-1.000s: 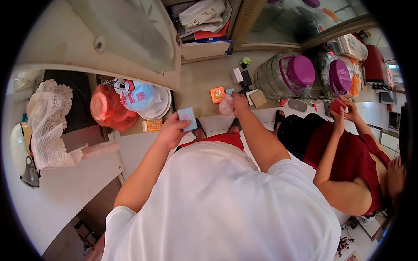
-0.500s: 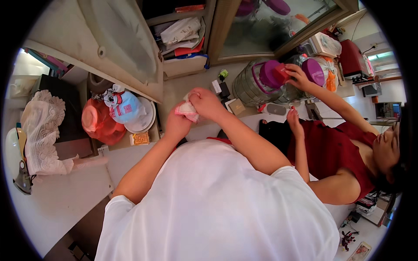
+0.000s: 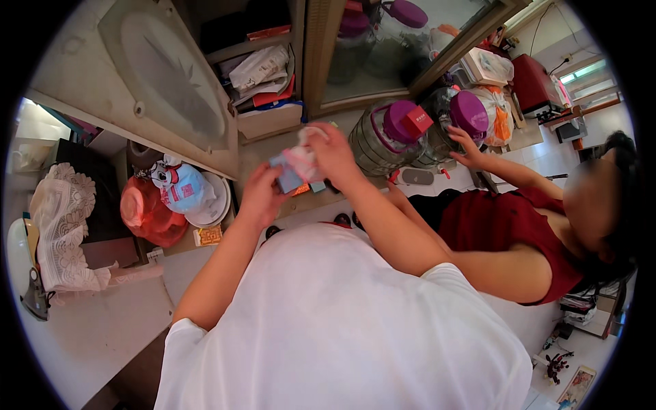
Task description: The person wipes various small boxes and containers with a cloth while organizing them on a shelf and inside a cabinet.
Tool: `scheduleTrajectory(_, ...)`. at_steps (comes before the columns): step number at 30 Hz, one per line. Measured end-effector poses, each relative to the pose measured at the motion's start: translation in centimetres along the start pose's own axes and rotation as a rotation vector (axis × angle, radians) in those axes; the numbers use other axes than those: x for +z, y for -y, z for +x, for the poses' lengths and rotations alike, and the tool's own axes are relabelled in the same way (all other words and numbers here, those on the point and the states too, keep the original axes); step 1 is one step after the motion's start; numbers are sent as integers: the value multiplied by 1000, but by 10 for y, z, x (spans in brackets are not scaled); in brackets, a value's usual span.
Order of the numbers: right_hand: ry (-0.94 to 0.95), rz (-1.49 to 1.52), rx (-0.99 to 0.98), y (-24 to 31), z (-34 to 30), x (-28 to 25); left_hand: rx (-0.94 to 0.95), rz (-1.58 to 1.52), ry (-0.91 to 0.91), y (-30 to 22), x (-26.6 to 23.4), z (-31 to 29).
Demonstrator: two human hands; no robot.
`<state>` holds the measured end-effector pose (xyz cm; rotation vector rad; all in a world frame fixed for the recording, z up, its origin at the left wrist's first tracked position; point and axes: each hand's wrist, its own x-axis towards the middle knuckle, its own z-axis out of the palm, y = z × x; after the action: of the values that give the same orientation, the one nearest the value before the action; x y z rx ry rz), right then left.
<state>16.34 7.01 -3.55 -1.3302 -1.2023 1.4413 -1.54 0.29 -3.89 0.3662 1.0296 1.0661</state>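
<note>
My right hand [image 3: 333, 156] is closed on a crumpled pink-and-white cloth [image 3: 304, 156], blurred by motion. Just beside it, the fingers of my left hand [image 3: 263, 193] grip a small blue-grey box-like object [image 3: 287, 175], and the cloth lies against its upper side. Both hands are above the light shelf top, in front of the open cabinet. Behind and below them, small orange and teal items show in part. How the left fingers wrap the blue-grey object is partly hidden.
A person in a dark red top [image 3: 506, 225] stands at my right, one hand [image 3: 468, 145] beside large glass jars [image 3: 372, 147] with purple lids. A red box [image 3: 415, 121] rests on one lid. At left are an open cabinet door [image 3: 164, 75], a red bag [image 3: 147, 212] and white plates [image 3: 213, 205].
My hands have drawn apart from their clasp round the cloth, and the blue-grey object shows. The other person's hand has left the red box on the lid. The view has shifted slightly.
</note>
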Motion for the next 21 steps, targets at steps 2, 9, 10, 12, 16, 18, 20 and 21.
scheduleTrajectory(2,76,-73,-85,1,-12,19,-72,-119,42,-1,4,5)
scheduleTrajectory(9,116,-413,-420,0,-28,25,-87,-323,95,12,0,8)
scheduleTrajectory(10,107,-401,-315,7,-28,25,-64,-318,76,14,-2,8)
scheduleTrajectory(12,99,-390,-210,8,-23,20,-51,-303,116,14,-3,11)
scheduleTrajectory(16,-78,-387,-232,-20,0,5,-100,-324,65,7,6,6)
scheduleTrajectory(18,-171,-34,-2,-14,3,-2,-116,-321,22,5,3,7)
scheduleTrajectory(20,-90,-96,-117,-4,-7,7,-94,-289,24,5,-3,14)
scheduleTrajectory(21,-6,-157,-237,8,-16,15,-92,-291,20,6,-6,17)
